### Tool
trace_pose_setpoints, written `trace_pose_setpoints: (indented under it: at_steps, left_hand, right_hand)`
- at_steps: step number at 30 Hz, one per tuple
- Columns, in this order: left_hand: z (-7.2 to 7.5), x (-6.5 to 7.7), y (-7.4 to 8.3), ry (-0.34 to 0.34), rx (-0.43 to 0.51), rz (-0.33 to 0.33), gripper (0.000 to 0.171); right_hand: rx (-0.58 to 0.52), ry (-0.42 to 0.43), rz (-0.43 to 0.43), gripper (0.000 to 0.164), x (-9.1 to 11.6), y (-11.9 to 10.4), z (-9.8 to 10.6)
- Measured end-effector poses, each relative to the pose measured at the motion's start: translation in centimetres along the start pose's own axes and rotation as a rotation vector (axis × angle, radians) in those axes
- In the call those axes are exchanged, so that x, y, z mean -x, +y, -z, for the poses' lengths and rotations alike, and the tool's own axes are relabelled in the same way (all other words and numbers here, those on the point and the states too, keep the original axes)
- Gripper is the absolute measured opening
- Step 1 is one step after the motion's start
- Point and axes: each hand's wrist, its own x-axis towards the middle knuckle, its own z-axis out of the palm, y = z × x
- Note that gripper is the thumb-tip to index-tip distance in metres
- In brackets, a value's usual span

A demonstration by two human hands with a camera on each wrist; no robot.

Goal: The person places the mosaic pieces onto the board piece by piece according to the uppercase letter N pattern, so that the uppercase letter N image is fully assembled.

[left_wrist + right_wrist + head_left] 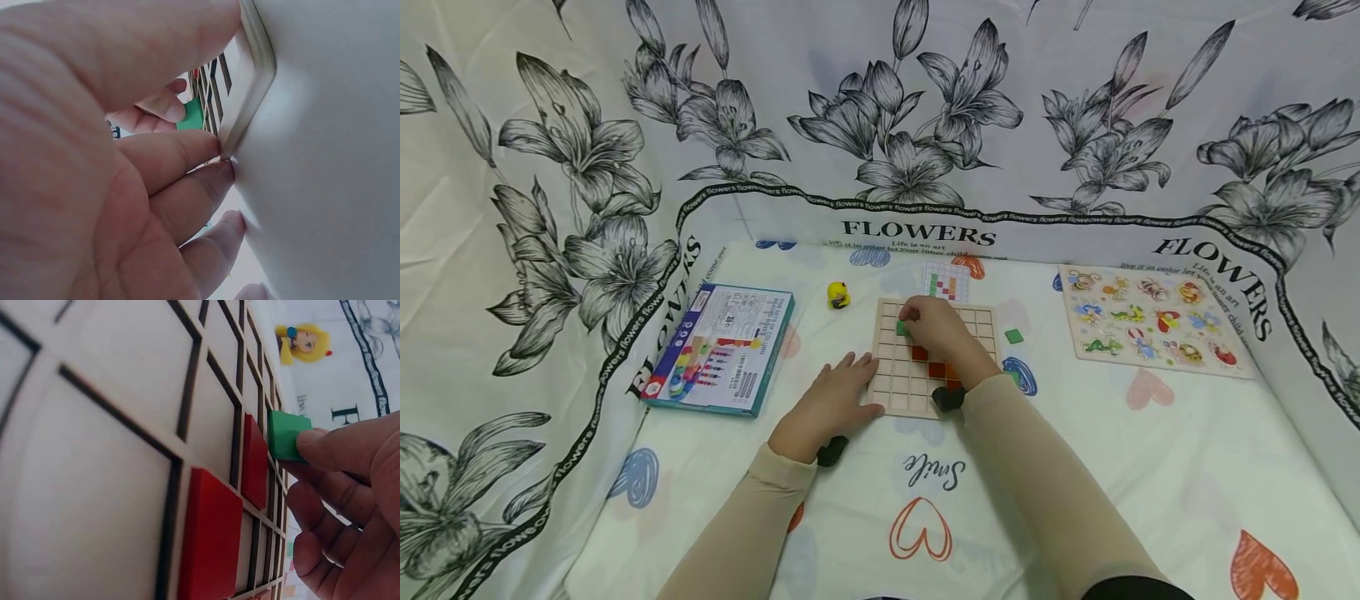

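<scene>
Green tile point(289, 434) pinched in the right hand point(936, 327), just far-left of the red tiles point(215, 537)! Left hand point(831, 404), fingers loose, touches the board point(897, 375).

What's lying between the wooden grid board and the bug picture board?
In the head view, a loose green tile lies between the grid board and the bug picture board; a second green patch, partly hidden, shows by the right sleeve.

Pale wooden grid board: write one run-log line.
right hand: pinches green square tile | left hand: touches edge of board | red square tiles: on board
</scene>
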Motion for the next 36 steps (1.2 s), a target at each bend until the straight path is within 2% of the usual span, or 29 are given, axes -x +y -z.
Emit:
trace_pose_setpoints:
  at_steps: [8,16,27,32,36]
  left_hand:
    - [-0.1,-0.1,0.0,0.001,-0.005,-0.004,0.085]
    - [-0.3,-0.2,0.0,-0.005,-0.006,0.021,0.087]
    - [-0.3,-0.1,0.0,-0.001,-0.004,0.013,0.086]
    - [-0.2,-0.1,0.1,0.002,-0.008,0.014,0.086]
    - [-0.3,-0.1,0.1,-0.003,-0.006,0.024,0.086]
  right_hand:
    - [0.083,-0.026,-0.031,0.009,0.5,-0.6,-0.2]
    - [0.155,-0.05,-0.055,0.013,0.4,-0.6,-0.7]
    - [0.196,-0.03,-0.027,0.008,0.6,-0.7,-0.9]
    - [0.138,-0.011,-0.027,0.013,1.0,0.1,0.2]
    - [0.084,0.052,-0.032,0.019,1.8,1.5,2.9]
